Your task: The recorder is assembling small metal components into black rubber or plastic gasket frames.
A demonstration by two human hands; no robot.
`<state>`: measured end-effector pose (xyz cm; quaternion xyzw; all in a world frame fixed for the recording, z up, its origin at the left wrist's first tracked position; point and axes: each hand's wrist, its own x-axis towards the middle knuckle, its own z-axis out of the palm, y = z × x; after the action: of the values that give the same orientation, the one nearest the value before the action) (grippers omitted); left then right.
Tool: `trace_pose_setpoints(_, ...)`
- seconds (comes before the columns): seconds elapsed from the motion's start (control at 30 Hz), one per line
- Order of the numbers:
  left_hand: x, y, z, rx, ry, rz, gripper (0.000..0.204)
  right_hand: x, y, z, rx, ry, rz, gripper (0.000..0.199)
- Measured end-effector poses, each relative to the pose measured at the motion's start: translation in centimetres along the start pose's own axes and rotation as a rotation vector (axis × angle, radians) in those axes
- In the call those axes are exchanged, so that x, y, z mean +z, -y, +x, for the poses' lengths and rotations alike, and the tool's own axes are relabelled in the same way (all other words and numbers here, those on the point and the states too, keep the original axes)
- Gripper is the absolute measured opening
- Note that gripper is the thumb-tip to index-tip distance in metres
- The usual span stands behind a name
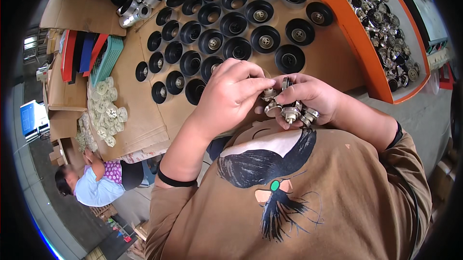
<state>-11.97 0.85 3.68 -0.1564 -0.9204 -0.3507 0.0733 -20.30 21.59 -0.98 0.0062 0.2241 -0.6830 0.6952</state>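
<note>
Where the brown shirt [337, 197] fills the lower view, its print shows a dark, brushy tassel and a green oval. Shiny, round metal parts [291, 114], some with pale stems, cluster in the right hand [313, 97], its fingers curled beneath and its thumb over them. The left hand [231, 89] pinches one part at the cluster's left edge between thumb and forefinger. Beyond, dark round cups [265, 42] stand on brown cardboard [140, 115], several with pale discs inside. Rightward, an orange box [359, 43] holds heaped metal pieces; translucent caps [107, 115] are piled at left.
</note>
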Motion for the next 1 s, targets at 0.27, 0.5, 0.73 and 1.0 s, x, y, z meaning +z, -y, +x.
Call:
trace_pose_setpoints(0.27, 0.0, 0.3, -0.1, -0.146, -0.010, -0.221, 0.010, -0.6, -0.1, -0.2, -0.003, 0.053, 0.016, 0.042)
trace_pose_setpoints(0.5, 0.7, 2.4, -2.2, -0.405, -0.245, -1.327, 0.023, -1.7, 0.7, -0.4, -0.067, -0.019, 0.029, 0.042)
trace_pose_setpoints(0.73, -0.8, 2.8, 0.4, -0.562, -0.220, -0.943, 0.014, -3.2, 1.3, -0.3, -0.104, -0.040, 0.075, 0.040)
trace_pose_setpoints(1.0, -2.6, 9.5, 8.7, -0.191, 0.011, 0.666, 0.010, -3.1, 1.8, -0.5, -0.124, -0.013, 0.108, 0.037)
